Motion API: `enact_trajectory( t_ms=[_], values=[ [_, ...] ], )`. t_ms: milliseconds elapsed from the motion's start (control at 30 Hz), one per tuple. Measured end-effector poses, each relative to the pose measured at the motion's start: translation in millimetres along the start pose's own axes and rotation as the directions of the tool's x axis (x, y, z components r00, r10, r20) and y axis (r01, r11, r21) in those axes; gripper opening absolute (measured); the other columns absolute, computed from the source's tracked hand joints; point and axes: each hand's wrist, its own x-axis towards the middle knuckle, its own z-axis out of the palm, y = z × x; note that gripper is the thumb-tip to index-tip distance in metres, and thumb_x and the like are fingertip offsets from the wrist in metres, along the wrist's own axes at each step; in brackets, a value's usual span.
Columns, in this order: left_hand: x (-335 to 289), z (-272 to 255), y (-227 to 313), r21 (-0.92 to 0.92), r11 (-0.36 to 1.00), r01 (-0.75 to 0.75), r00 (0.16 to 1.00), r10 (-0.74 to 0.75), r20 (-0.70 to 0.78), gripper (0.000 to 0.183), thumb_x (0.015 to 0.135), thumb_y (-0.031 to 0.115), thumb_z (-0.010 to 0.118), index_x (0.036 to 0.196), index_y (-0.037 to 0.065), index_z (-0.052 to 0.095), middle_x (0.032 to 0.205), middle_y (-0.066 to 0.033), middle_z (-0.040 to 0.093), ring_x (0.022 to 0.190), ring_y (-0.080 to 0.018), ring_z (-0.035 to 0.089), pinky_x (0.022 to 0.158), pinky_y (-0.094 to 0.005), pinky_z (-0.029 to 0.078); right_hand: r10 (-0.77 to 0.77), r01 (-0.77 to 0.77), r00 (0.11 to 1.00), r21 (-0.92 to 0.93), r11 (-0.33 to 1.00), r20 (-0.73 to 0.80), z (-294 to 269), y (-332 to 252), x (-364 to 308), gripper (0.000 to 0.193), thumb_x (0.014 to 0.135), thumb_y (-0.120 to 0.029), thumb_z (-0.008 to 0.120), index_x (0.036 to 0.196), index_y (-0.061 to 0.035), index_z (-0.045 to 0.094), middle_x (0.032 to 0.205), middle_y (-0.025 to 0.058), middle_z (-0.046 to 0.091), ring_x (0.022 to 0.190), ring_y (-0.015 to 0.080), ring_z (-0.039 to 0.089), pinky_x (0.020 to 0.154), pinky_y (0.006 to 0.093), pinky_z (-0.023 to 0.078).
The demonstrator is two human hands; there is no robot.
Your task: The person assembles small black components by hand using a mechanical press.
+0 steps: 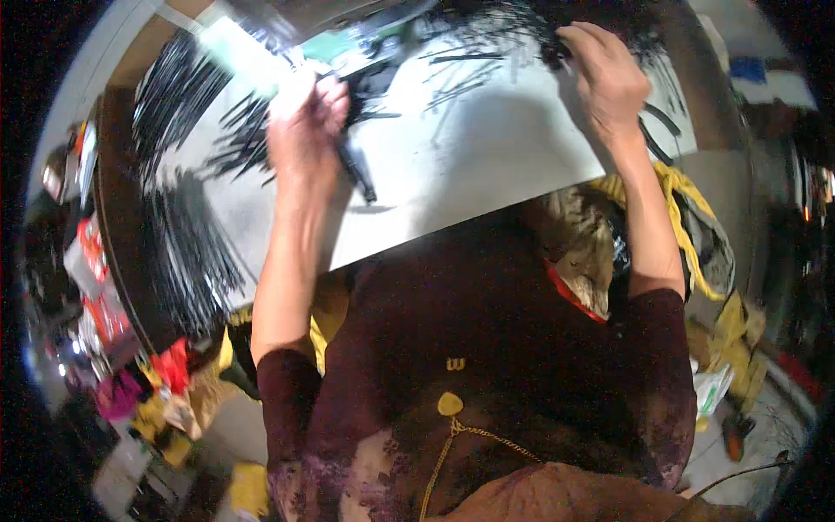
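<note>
My left hand (306, 109) is over the far left part of a white tabletop (487, 148), its fingers washed out by glare and blur. From beneath that hand sticks out a long, narrow black piece (358, 174), slanting toward me with a small shadow below its end; the hand seems closed on it. At the far right, my right hand (611, 78) bends its fingers together at a heap of thin black strips (513, 30). Whatever lies between those fingertips is hidden. More black strips (239, 139) lie just left of my left wrist.
A bright white glare (239, 56) covers the far left. Bundles of black strips (187, 252) line the table's left side, beside a dark raised edge (117, 174). Yellow-edged cloth (687, 217) hangs near my right forearm. Bags and a red item (171, 367) lie at lower left.
</note>
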Motion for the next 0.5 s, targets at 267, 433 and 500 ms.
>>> enact_trajectory(
  t_ms=[267, 433, 500],
  values=[
    [-4, 16, -14, 0.028, 1.0, -0.007, 0.997, 0.004, 0.078, 0.022, 0.082, 0.005, 0.064, 0.101, -0.001, 0.056, 0.084, -0.0081, 0.062, 0.068, -0.0135, 0.062, 0.061, -0.0233, 0.054, -0.026, -0.039, 0.996, 0.653, 0.756, 0.089, 22, -135, 38, 0.019, 0.086, -0.008, 0.062, 0.105, -0.0065, 0.065, 0.081, 0.0078, 0.067, 0.06, 0.0103, 0.059, 0.054, 0.0216, 0.046],
    [5, 17, -12, 0.138, 0.988, -0.072, 0.991, 0.055, 0.125, 0.022, 0.081, 0.007, 0.066, 0.1, -0.002, 0.061, 0.081, -0.0066, 0.064, 0.065, -0.0101, 0.06, 0.058, -0.0198, 0.05, 0.211, -0.797, 0.596, 0.603, 0.038, 0.775, 70, -139, 33, 0.021, 0.092, -0.022, 0.056, 0.098, -0.0019, 0.06, 0.062, 0.0021, 0.056, 0.043, 0.0042, 0.04, 0.039, 0.0198, 0.029],
    [6, 17, -12, 0.128, 0.989, -0.074, 0.989, 0.057, 0.135, 0.023, 0.08, 0.009, 0.068, 0.1, 0.0, 0.062, 0.08, -0.004, 0.063, 0.064, -0.0092, 0.059, 0.058, -0.0189, 0.048, 0.227, -0.77, 0.628, 0.637, 0.038, 0.745, 75, -143, 34, 0.021, 0.092, -0.021, 0.055, 0.098, -0.0012, 0.059, 0.061, 0.0024, 0.055, 0.042, 0.0042, 0.038, 0.039, 0.0197, 0.028]
  ],
)
